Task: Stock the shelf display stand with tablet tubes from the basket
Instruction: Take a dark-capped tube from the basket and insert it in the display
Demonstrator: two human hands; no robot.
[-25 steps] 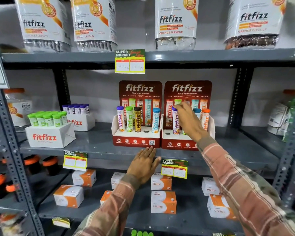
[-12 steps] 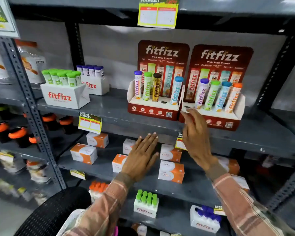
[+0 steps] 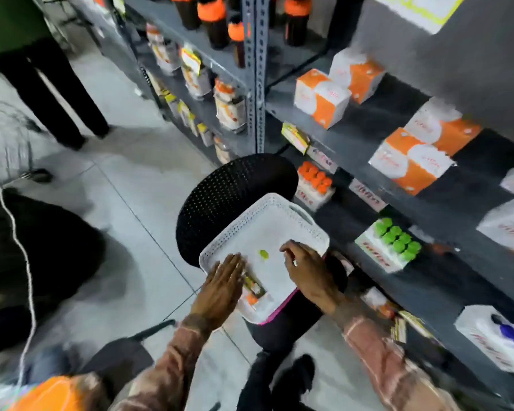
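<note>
A white perforated basket point(image 3: 279, 209) rests on a black mesh chair point(image 3: 229, 197) below me. Inside lie a tablet tube with a green cap point(image 3: 263, 254) and a tube with an orange cap point(image 3: 253, 289) near the front edge. My left hand point(image 3: 220, 287) hovers flat over the basket's left front, fingers spread, beside the orange-capped tube. My right hand point(image 3: 309, 269) reaches into the basket on the right, fingers curled and holding nothing I can see. The display stands are out of view. The picture is blurred by motion.
Grey metal shelves run along the right with orange-and-white boxes point(image 3: 322, 97) and trays of tubes with orange caps point(image 3: 315, 179) and green caps point(image 3: 395, 237). A person's dark legs point(image 3: 57, 93) stand on the tiled floor at upper left. A white cord point(image 3: 24, 253) hangs at left.
My view has dropped from the shelf display stands to the basket on the chair. Both hands have come down from the shelf edge into the basket.
</note>
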